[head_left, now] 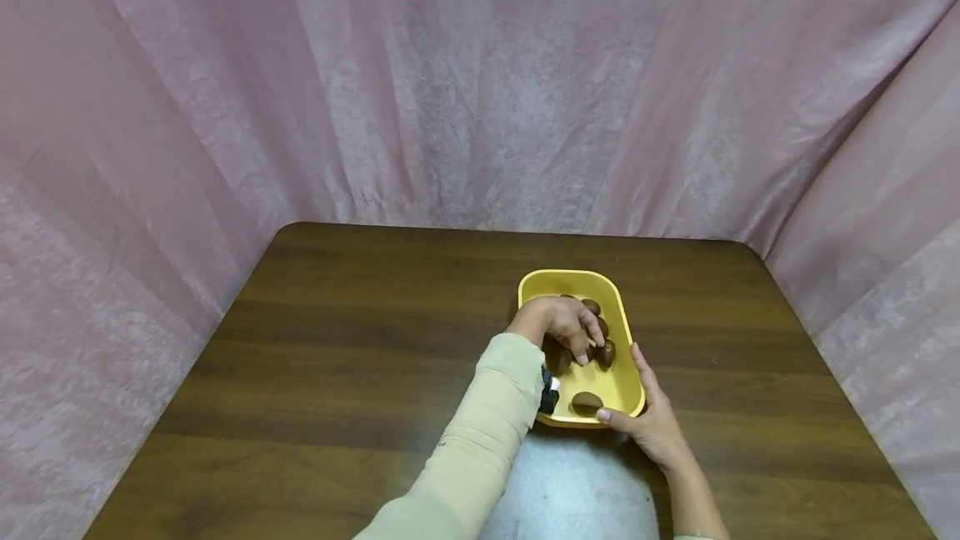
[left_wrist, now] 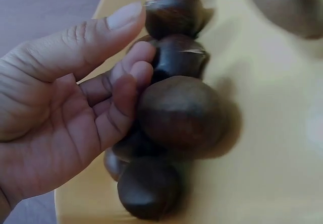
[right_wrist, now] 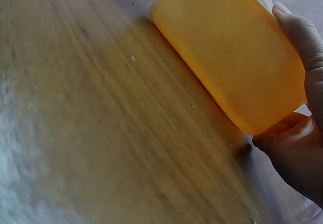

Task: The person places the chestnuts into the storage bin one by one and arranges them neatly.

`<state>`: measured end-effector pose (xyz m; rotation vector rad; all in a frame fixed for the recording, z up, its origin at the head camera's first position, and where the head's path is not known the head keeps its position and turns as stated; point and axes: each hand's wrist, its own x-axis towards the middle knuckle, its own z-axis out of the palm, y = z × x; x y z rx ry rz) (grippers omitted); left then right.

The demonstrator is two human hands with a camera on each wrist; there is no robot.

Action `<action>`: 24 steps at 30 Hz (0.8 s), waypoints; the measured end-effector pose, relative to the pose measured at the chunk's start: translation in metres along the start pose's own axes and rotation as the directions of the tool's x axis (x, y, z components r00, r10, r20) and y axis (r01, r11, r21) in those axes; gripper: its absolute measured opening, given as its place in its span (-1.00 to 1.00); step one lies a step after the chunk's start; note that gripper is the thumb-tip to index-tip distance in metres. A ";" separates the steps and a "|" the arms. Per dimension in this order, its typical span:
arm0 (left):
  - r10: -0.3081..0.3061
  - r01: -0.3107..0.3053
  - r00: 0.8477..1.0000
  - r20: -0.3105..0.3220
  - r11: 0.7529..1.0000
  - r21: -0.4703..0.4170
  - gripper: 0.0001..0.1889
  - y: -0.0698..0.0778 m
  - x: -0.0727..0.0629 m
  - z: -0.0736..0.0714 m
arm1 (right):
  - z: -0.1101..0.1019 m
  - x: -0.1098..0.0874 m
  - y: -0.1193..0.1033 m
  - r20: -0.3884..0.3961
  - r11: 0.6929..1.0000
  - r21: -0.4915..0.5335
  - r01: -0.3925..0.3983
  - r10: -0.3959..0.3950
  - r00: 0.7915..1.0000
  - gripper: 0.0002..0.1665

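A yellow plastic tray holds several dark brown, glossy rounded nuts that look like chestnuts. My left hand reaches over its left wall and down among the nuts. In the left wrist view the thumb stands apart from the bent fingers, whose tips are right beside the cluster, with no nut between them and the thumb. My right hand grips the tray's near right corner, one digit at the front rim and the other fingers along the outer wall. A single brown nut lies near the front wall, away from the cluster.
The tray stands on a dark wooden table, right of its middle. Pink velvety curtains hang around the back and sides. A pale glare patch shows on the tabletop in front of the tray. My left forearm crosses the tray's left side.
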<state>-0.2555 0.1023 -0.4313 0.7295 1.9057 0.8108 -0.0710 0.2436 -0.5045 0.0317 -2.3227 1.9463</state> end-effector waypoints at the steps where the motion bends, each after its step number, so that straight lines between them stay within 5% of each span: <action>1: 0.013 -0.013 1.000 -0.011 1.000 0.000 -0.64 -0.001 -0.003 -0.001 | 0.000 0.000 0.000 0.006 1.000 -0.008 -0.001 0.001 1.000 0.27; 9: 0.121 -0.120 0.983 -0.136 0.993 0.017 -0.59 -0.002 -0.039 -0.016 | -0.006 0.004 -0.007 0.023 0.991 -0.133 0.027 -0.024 0.999 0.28; 14: 0.144 -0.152 0.957 -0.250 0.988 -0.011 -0.59 -0.010 -0.068 -0.017 | -0.005 0.000 -0.014 0.006 0.958 -0.280 0.064 -0.065 0.998 0.22; 19: 0.178 -0.194 0.893 -0.414 0.981 0.004 -0.64 -0.021 -0.096 -0.011 | -0.003 -0.006 -0.024 -0.025 0.925 -0.360 0.118 -0.135 0.990 0.02; 24: 0.193 -0.191 0.798 -0.571 0.979 0.065 -0.69 -0.033 -0.117 0.003 | -0.011 -0.010 -0.033 -0.107 0.866 -0.473 0.163 -0.240 0.965 -0.22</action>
